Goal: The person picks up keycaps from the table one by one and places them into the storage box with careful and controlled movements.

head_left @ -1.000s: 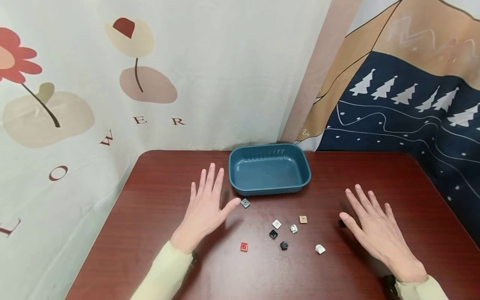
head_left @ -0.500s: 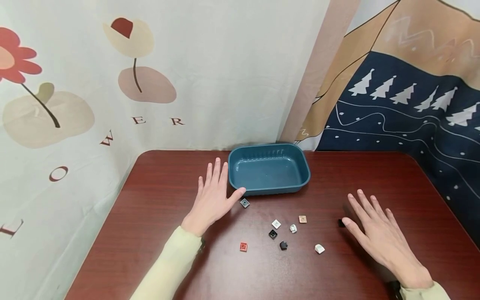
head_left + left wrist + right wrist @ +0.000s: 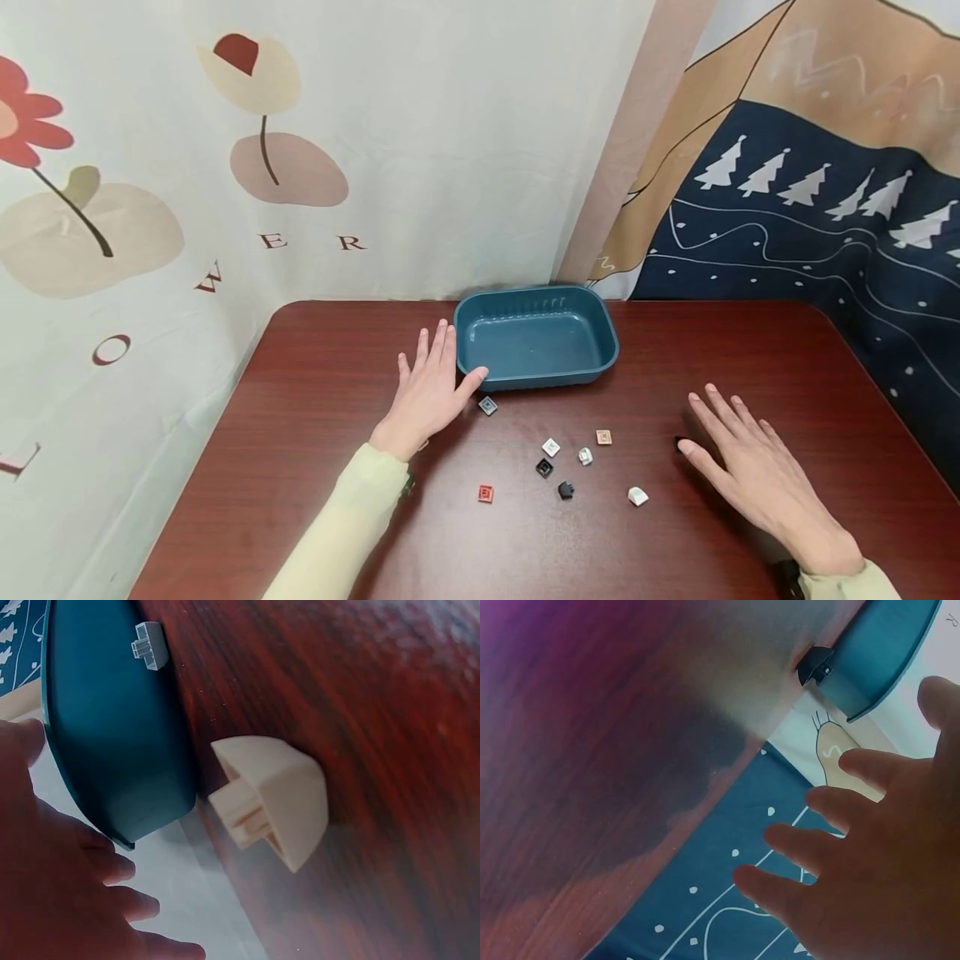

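Several small keycaps lie scattered on the table: grey, white, black, red and tan ones among them. My left hand is spread at the left side of a blue plastic basin; its thumb overlaps the front corner of the rim, and I cannot tell whether it touches. A cream keycap shows close up in the left wrist view. On the right, my right hand hovers with fingers extended, holding nothing. A black keycap lies by its thumb, partly hidden in the head view.
The basin stands at the back edge of the dark red wooden table. A patterned curtain hangs right behind the table, with a navy tree print at the right.
My left hand has moved right and slightly away from me, up to the basin's left side. My right hand has shifted only slightly. The keycaps and the basin stay in place.
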A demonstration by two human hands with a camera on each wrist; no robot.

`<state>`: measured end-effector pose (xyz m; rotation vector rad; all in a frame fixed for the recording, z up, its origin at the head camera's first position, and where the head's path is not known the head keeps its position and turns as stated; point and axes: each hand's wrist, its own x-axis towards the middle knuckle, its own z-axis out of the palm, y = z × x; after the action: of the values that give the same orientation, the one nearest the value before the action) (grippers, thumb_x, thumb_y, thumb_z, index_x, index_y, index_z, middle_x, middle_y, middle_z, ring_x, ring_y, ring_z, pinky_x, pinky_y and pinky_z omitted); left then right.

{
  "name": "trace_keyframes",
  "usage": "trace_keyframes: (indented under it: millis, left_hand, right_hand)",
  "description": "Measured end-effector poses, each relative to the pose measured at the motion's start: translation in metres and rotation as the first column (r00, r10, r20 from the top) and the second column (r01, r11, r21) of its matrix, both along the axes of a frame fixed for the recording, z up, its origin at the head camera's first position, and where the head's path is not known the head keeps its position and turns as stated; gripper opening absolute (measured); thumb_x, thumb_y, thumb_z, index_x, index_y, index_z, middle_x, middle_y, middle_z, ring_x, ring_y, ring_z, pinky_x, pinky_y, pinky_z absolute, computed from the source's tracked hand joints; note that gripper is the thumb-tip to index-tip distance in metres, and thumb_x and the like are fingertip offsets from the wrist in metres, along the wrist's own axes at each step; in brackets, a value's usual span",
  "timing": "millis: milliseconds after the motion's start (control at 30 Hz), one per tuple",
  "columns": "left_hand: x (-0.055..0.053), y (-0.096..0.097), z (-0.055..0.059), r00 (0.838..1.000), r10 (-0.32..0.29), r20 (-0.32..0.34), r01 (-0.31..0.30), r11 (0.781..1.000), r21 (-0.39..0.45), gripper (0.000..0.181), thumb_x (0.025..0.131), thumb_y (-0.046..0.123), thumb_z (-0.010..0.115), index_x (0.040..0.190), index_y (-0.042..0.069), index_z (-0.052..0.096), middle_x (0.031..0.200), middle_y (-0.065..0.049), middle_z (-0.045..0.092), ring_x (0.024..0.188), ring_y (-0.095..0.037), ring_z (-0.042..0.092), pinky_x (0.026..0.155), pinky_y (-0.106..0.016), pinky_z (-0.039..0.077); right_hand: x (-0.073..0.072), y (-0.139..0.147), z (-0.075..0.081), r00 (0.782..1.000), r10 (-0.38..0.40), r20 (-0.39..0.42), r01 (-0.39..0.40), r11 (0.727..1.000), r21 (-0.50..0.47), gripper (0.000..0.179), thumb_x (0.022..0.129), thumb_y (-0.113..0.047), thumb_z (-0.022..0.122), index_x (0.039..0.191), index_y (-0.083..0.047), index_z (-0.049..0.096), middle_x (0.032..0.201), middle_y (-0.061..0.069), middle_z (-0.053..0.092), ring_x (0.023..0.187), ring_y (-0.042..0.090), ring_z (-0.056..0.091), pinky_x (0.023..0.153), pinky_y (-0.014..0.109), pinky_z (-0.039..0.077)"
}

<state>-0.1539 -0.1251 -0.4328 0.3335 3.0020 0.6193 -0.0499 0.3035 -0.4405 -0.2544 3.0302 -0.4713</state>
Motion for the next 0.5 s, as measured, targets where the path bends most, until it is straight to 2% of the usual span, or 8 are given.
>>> trace_keyframes:
  millis: [167, 333, 500]
  left_hand:
    - [-0.001, 0.0003, 0.0005, 1.0, -0.011, 0.017, 0.011, 1.0, 0.003, 0.091, 0.105, 0.065, 0.039, 0.166, 0.003, 0.009, 0.174, -0.012, 0.002, 0.158, -0.038, -0.003, 0.115, -0.077, 0.006]
    - [-0.0026, -0.0004, 0.0003, 1.0, -0.022, 0.023, 0.022, 1.0, -0.007, 0.093, 0.105, 0.066, 0.039, 0.166, 0.003, 0.008, 0.174, -0.012, 0.002, 0.158, -0.039, -0.002, 0.114, -0.078, 0.006]
    - [-0.0035, 0.0002, 0.0018, 0.999, -0.033, 0.028, 0.033, 0.999, -0.012, 0.093, 0.105, 0.066, 0.038, 0.166, 0.003, 0.008, 0.174, -0.012, 0.002, 0.158, -0.039, -0.002, 0.114, -0.078, 0.007]
  right_hand:
    - [-0.0011, -0.0012, 0.0014, 0.999, 0.012, 0.031, -0.012, 1.0, 0.01, 0.081, 0.103, -0.06, 0.052, 0.163, -0.009, 0.033, 0.168, 0.023, 0.024, 0.15, 0.053, 0.023, 0.113, 0.074, 0.02]
    - [-0.0022, -0.0021, 0.0007, 0.998, 0.043, 0.036, -0.044, 0.999, 0.032, 0.082, 0.101, -0.061, 0.057, 0.159, -0.006, 0.04, 0.163, 0.025, 0.033, 0.146, 0.053, 0.033, 0.111, 0.071, 0.03]
    - [-0.0012, -0.0037, -0.001, 0.998, 0.063, 0.024, -0.064, 0.997, 0.047, 0.077, 0.099, -0.055, 0.064, 0.155, -0.005, 0.048, 0.158, 0.025, 0.042, 0.14, 0.048, 0.045, 0.102, 0.068, 0.042]
